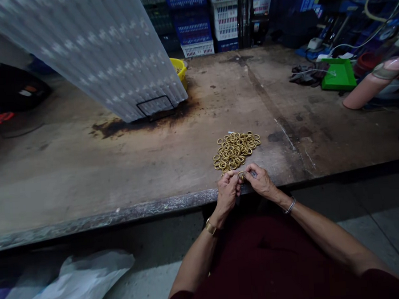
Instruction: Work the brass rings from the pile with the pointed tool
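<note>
A heap of several small brass rings [235,150] lies on the worn wooden workbench [120,171], close to its front edge. Just in front of the heap, over the bench edge, my left hand [227,191] and my right hand [260,181] meet fingertip to fingertip. Both are pinched on one brass ring [241,176] held between them. A gold watch band sits on my left wrist and a silver bangle on my right.
A tall ribbed grey sheet [114,51] leans across the bench's back left, above a dark stain. A yellow tub [179,70] stands behind it. A green scoop [338,74] and a pink cylinder [366,89] are at the right. Stacked crates [209,19] line the back.
</note>
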A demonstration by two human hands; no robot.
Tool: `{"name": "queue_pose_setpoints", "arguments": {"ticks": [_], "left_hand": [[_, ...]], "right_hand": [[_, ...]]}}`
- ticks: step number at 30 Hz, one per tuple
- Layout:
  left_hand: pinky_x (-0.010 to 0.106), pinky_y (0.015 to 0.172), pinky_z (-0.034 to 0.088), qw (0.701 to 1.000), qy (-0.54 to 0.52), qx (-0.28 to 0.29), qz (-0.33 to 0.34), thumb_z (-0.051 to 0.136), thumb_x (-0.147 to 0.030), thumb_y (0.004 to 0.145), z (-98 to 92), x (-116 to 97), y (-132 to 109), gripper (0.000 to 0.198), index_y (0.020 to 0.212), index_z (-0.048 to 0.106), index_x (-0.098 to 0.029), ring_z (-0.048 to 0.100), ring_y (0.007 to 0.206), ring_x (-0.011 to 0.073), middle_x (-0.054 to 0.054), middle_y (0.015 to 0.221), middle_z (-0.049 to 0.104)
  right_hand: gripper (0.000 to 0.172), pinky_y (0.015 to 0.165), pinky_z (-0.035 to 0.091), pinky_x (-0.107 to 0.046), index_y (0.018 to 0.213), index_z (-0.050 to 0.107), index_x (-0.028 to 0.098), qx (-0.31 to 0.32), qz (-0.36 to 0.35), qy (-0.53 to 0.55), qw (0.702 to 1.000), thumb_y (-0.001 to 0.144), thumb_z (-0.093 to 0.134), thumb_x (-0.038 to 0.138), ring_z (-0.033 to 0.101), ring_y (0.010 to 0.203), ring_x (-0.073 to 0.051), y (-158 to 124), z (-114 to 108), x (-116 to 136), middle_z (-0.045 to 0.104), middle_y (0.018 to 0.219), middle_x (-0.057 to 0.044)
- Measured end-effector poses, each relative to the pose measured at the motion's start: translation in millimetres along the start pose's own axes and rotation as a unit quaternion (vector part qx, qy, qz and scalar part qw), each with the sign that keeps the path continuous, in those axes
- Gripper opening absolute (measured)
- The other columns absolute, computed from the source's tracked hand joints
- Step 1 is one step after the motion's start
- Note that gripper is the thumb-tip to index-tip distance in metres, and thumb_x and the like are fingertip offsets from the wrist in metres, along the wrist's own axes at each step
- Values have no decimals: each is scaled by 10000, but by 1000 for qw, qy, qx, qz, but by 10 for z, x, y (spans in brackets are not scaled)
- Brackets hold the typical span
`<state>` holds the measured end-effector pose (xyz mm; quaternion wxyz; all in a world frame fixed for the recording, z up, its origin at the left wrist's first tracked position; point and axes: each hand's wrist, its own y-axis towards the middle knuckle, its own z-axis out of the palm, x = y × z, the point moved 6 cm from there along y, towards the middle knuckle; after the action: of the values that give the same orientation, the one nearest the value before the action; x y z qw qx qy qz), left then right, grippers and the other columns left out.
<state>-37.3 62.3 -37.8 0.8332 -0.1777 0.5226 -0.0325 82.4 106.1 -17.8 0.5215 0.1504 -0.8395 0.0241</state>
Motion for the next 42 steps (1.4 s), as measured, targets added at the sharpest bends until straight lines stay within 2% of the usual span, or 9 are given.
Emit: {"name": "queue_pose_setpoints", "arguments": {"ticks": [10,16,24,29,34,38,42], "left_hand": [[148,345,313,999,44,-2,17,710,-448,647,-13,12,-20,359,769,535,-158,405,387,35,-56,565,532],[149,350,291,997,75,24,14,702,-444,661,-10,12,-44,351,779,544,-154,396,376,29,-52,566,541],[154,358,270,995,68,75,-11,694,-511,668,30,14,-94,406,803,549,-156,377,375,23,-44,599,556],[153,379,284,995,57,86,-12,690,-500,689,37,40,-121,387,806,543,-162,392,411,28,-40,631,556],[158,378,277,995,43,86,-6,679,-499,707,25,53,-136,378,793,532,-161,382,415,30,-41,627,546],[158,386,281,996,39,82,7,661,-486,735,13,37,-146,349,786,535,-164,383,423,30,-39,638,551],[159,384,276,996,54,67,15,668,-516,715,9,8,-150,374,771,539,-169,373,419,29,-40,635,550]], "right_hand": [[180,570,397,-220,709,492,208,4,1,-1,1000,752,474,382,462,566,-111,22,5,20,502,611,33],[207,574,386,-224,677,492,204,18,-1,-3,1000,753,472,395,460,569,-110,46,13,24,501,607,30],[193,565,368,-216,658,481,206,26,-6,1,1000,764,470,366,433,569,-103,9,-6,95,471,600,43],[192,560,362,-213,648,490,204,32,3,5,999,776,466,346,412,561,-100,-14,-7,110,467,596,46],[196,576,385,-213,661,505,201,32,10,24,999,789,448,337,455,569,-106,11,-6,58,499,591,39],[193,548,361,-215,667,512,205,-1,11,-51,999,809,441,316,444,523,-108,17,-61,-15,503,565,36],[113,571,343,-227,730,561,210,47,-58,-154,985,804,486,252,503,561,-127,-53,7,35,589,635,5]]}}
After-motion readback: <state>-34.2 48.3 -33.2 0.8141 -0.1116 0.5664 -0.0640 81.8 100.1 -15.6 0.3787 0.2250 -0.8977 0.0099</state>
